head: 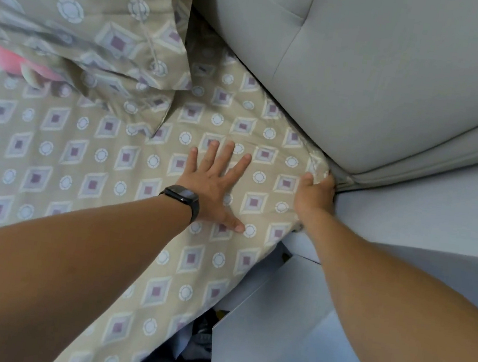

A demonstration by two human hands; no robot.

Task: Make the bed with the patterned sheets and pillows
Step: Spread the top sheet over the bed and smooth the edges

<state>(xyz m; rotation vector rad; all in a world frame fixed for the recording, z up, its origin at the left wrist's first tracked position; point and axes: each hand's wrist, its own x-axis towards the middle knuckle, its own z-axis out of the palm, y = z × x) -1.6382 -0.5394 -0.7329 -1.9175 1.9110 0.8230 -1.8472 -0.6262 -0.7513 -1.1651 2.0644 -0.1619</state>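
Note:
A beige patterned sheet [81, 166] with squares and circles covers the mattress. My left hand [215, 187], a black watch on its wrist, lies flat on the sheet with fingers spread, near the bed's corner. My right hand [315, 192] grips the sheet's corner where the mattress meets the padded headboard [367, 76]; its fingers are hidden behind the fabric. A pillow [80, 17] in the same pattern lies at the upper left, its flap hanging over the sheet.
A pink object [7, 57] peeks out from under the pillow at the left. A pale bedside unit [316, 343] stands tight against the bed's right side, with dark items [199, 333] in the gap below. The wall [440, 213] is at the right.

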